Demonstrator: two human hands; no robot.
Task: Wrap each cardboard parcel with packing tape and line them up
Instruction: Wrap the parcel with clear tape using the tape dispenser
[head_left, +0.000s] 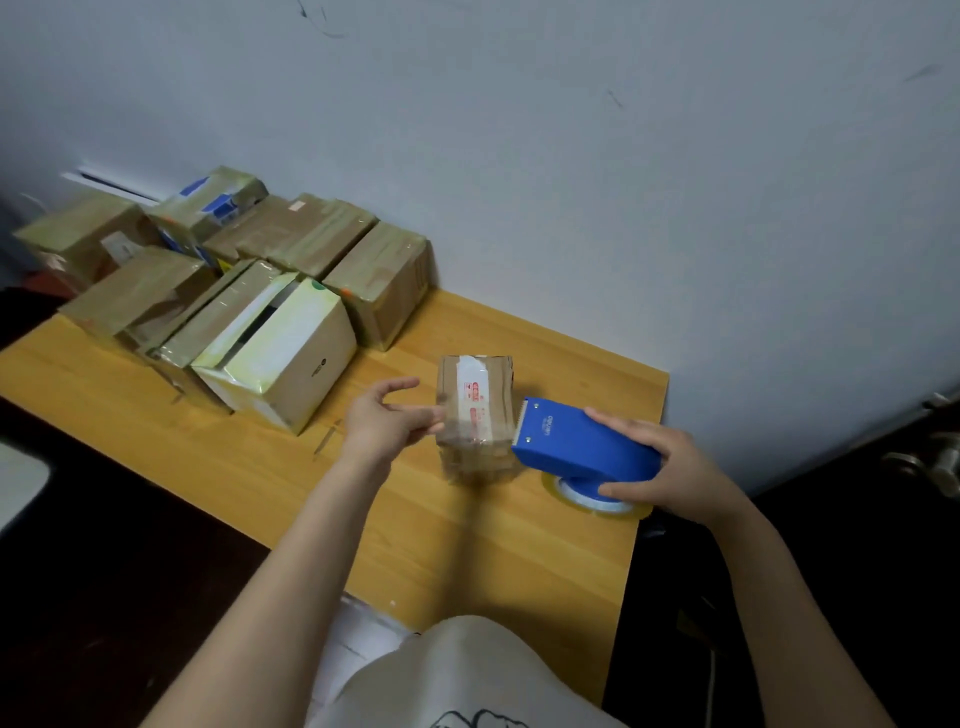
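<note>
A small brown cardboard parcel (475, 415) with a white and red label strip stands upright near the middle of the wooden table (467, 545). My right hand (660, 462) grips a blue tape dispenser (582, 444) with a clear tape roll under it. The dispenser's toothed front edge touches the parcel's right side. My left hand (387, 418) is just left of the parcel, fingers spread, fingertips at its left face. Whether it presses the parcel is unclear.
Several taped cardboard parcels (374, 280) are grouped at the table's far left against the grey wall. A white box (283, 353) stands in front of them. The table's right edge runs close behind the dispenser. A door handle (930, 462) sticks out at far right.
</note>
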